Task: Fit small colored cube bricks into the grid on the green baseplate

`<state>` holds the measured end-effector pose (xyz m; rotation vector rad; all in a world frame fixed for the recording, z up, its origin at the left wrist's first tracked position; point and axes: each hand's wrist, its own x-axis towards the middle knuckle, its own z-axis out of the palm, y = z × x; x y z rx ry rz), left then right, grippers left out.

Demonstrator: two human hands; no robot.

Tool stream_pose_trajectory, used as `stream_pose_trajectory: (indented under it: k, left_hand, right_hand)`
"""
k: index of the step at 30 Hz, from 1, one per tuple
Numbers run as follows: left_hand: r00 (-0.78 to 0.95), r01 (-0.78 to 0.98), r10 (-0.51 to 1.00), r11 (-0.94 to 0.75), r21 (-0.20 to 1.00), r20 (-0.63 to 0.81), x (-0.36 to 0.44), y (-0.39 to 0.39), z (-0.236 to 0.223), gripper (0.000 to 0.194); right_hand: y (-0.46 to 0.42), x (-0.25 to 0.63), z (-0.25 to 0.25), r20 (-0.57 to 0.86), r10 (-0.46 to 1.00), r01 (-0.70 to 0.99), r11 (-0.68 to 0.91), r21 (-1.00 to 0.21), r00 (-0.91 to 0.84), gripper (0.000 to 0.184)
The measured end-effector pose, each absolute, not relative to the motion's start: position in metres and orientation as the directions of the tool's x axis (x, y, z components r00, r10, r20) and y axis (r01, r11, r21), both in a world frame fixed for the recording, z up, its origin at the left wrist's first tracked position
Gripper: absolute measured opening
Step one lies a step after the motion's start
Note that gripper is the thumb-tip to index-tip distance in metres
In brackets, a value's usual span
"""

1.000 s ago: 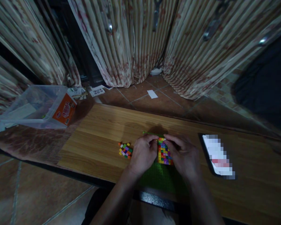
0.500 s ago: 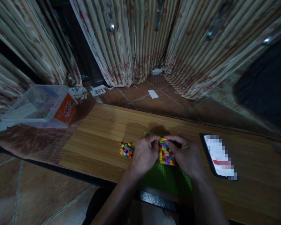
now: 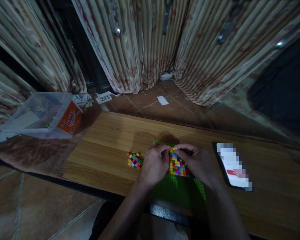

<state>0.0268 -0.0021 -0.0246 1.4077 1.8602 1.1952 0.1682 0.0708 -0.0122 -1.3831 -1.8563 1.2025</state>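
On the wooden table lies a green studded baseplate (image 3: 178, 193), and a block of small multicoloured toy bricks (image 3: 178, 168) covers part of its far half. My left hand (image 3: 156, 163) is closed, its thumb and index finger pinched at the far left corner of the block. From the other side, the thumb and index finger of my right hand (image 3: 198, 163) grip the same far edge, around an orange and yellow brick (image 3: 172, 149). My fingers partly hide the bricks there. Just left of my left hand sits a small pile of loose bricks (image 3: 135, 160).
A phone (image 3: 233, 166) with a lit, blurred screen lies right of my right hand. At the far left stands a clear plastic box (image 3: 40, 130) with an orange label. Striped curtains (image 3: 130, 50) hang beyond the table, above a tiled floor with a white paper (image 3: 162, 100).
Both hands stay at the far edge of the brick block. My right hand has shifted very slightly, and the whole view has moved a little.
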Motion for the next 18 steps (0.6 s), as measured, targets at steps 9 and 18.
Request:
stream_pose_trajectory:
  k: [9, 18]
  left_hand:
    - [-0.417, 0.371, 0.905, 0.085, 0.925, 0.084, 0.018, 0.001, -0.028, 0.026]
    - [-0.475, -0.146, 0.879, -0.04, 0.988, -0.035, 0.014, 0.004, -0.019, 0.016]
  right_hand:
    - [0.07, 0.171, -0.016, -0.214, 0.924, 0.385, -0.081, -0.919, -0.316, 0.036]
    - [0.057, 0.172, -0.017, 0.22, 0.941, 0.254, 0.285, -0.924, -0.256, 0.017]
